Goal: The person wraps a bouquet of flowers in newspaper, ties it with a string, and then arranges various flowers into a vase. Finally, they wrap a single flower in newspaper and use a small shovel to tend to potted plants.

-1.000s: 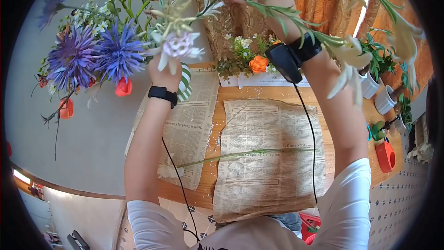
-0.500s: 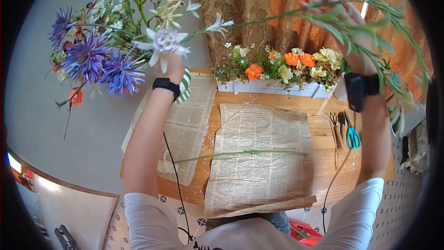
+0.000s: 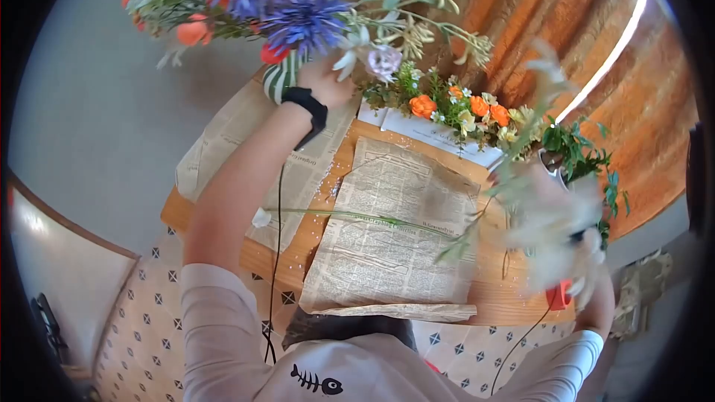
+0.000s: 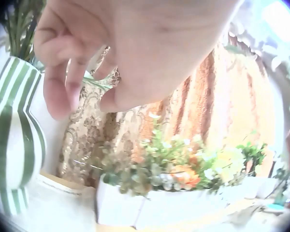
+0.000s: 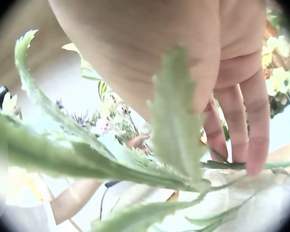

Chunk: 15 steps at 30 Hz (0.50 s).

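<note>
Hanging behind your counter, the orange curtain fills the far side.

Newspaper: one sheet lies in front of you, another to the left of it. A white planter of orange and cream blooms stands along the back. The bouquet sits in the striped vase, upright in the left wrist view, by the left end.

Leafy stem: over the right part of the counter, held at the fingertips of your right hand; head view too blurred there for detail. Thumb hidden, so its side of the grip cannot be judged. Your left hand is beside the vase, fingers bent; cannot tell whether they grip anything. Hands well apart.

Handling note, as judged: support the stem near its balance point, with light finger pressure, so the long leaves do not crease. Turn it slowly; the pale tips look likely to whip or catch on the planter. Steady the vase by its body if you touch it, since the bouquet looks top-heavy.

Thin stem: flat across the near sheet, black cord crossing near its white bloom. Guard against snagging there.
</note>
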### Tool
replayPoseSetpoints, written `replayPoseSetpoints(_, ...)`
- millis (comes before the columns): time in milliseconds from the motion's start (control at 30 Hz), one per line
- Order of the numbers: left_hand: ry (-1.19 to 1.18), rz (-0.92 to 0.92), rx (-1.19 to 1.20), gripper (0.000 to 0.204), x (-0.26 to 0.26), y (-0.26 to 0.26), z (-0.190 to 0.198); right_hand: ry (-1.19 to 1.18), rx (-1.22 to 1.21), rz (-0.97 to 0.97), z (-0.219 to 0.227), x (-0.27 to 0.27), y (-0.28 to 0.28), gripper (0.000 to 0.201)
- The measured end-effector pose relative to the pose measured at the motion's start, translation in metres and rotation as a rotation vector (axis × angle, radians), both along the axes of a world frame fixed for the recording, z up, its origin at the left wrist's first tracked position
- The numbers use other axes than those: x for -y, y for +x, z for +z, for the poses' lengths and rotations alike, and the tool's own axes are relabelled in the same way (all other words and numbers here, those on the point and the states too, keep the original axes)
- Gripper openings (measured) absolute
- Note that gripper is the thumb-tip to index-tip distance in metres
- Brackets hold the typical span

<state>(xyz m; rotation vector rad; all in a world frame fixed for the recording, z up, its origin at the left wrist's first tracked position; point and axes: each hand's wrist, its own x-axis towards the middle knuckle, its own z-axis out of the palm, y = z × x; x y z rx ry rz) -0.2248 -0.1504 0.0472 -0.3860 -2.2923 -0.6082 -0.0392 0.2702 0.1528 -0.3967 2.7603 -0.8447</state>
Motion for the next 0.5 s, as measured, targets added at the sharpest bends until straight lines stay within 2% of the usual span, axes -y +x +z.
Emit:
replayPoseSetpoints(33, -0.163, -0.014, 0.037, 0.024, 0.000, 0.010, 0.001, 0.124, 0.005, 0.144, 0.006, 0.017, 0.003, 0.022)
replayPoseSetpoints(67, -0.321, -0.038, 0.064, 0.032, 0.000, 0.020, 0.003, 0.124, -0.002, 0.197, -0.020, 0.014, -0.008, 0.024)
replayPoseSetpoints(100, -0.278, 0.031, 0.220, 0.035, -0.009, 0.055, 0.024, 0.182, -0.063, 0.259, -0.031, 0.022, -0.009, 0.022)
replayPoseSetpoints(133, -0.231, -0.030, 0.316, 0.037, -0.003, 0.076, 0.035, 0.257, -0.090, 0.342, -0.044, 0.028, -0.016, 0.022)
replayPoseSetpoints(167, -0.183, -0.093, 0.414, 0.039, 0.001, 0.088, 0.039, 0.330, -0.114, 0.425, -0.055, 0.035, -0.021, 0.022)
replayPoseSetpoints(200, -0.180, -0.089, 0.420, 0.039, 0.011, 0.090, 0.033, 0.332, -0.108, 0.431, -0.065, 0.043, -0.025, 0.022)
replayPoseSetpoints(267, 0.055, -0.459, 0.531, 0.044, 0.035, 0.097, 0.017, 0.555, -0.048, 0.442, -0.084, 0.060, -0.028, 0.024)
replayPoseSetpoints(300, 0.057, -0.456, 0.545, 0.044, 0.044, 0.105, 0.012, 0.551, -0.036, 0.448, -0.095, 0.061, -0.030, 0.024)
replayPoseSetpoints(367, 0.217, -0.446, 0.721, 0.039, 0.059, 0.139, 0.022, 0.530, -0.050, 0.450, -0.114, 0.068, -0.034, 0.026)
replayPoseSetpoints(400, 0.193, -0.447, 0.636, 0.035, 0.067, 0.153, 0.018, 0.432, -0.017, 0.416, -0.117, 0.067, -0.030, 0.030)
replayPoseSetpoints(433, 0.195, -0.440, 0.649, 0.035, 0.067, 0.172, 0.019, 0.426, -0.006, 0.423, -0.125, 0.060, -0.031, 0.030)
replayPoseSetpoints(500, 0.040, -0.388, 0.489, 0.034, 0.063, 0.214, 0.023, 0.349, 0.021, 0.396, -0.142, 0.041, -0.034, 0.041)
